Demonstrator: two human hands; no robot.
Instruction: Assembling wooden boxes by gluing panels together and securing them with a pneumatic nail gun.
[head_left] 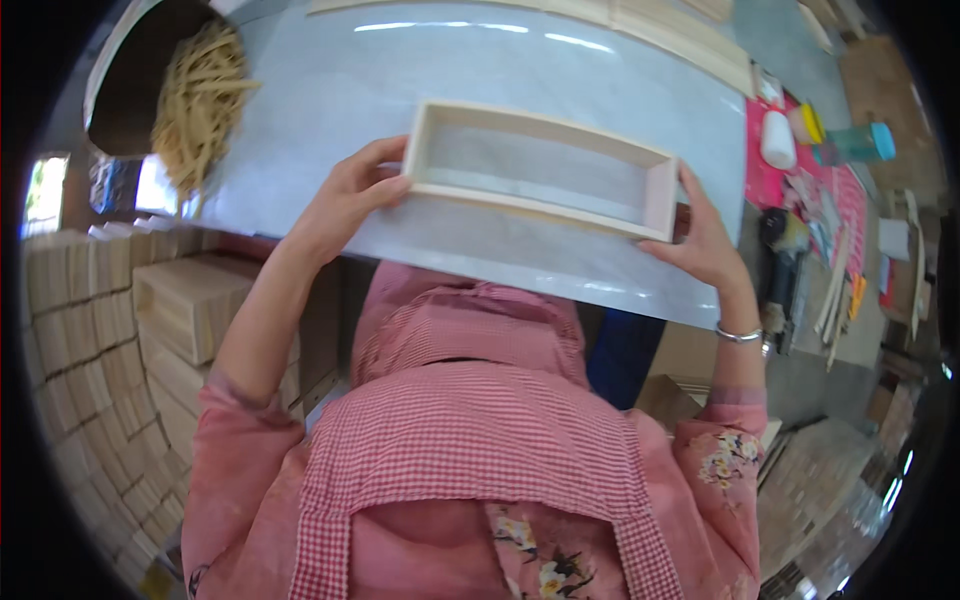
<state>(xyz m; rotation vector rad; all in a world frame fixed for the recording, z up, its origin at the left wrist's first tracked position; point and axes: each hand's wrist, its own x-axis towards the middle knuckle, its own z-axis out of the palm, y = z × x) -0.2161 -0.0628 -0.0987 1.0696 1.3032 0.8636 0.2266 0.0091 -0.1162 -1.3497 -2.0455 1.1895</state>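
Over grey table (pixel 300 110), both hands (fingers curled) – gripping wooden frame (pixel 540 170)

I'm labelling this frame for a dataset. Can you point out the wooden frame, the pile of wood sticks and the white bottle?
wooden frame (pixel 530 123): head view, on its far long rail.
pile of wood sticks (pixel 200 100): head view, middle of the heap.
white bottle (pixel 778 138): head view, on its body.

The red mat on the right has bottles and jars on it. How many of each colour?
White plastic bottle: 1
Jar with a yellow lid: 1
Teal bottle with a blue cap: 1
Total: 3, all on the red mat beside the grey table.
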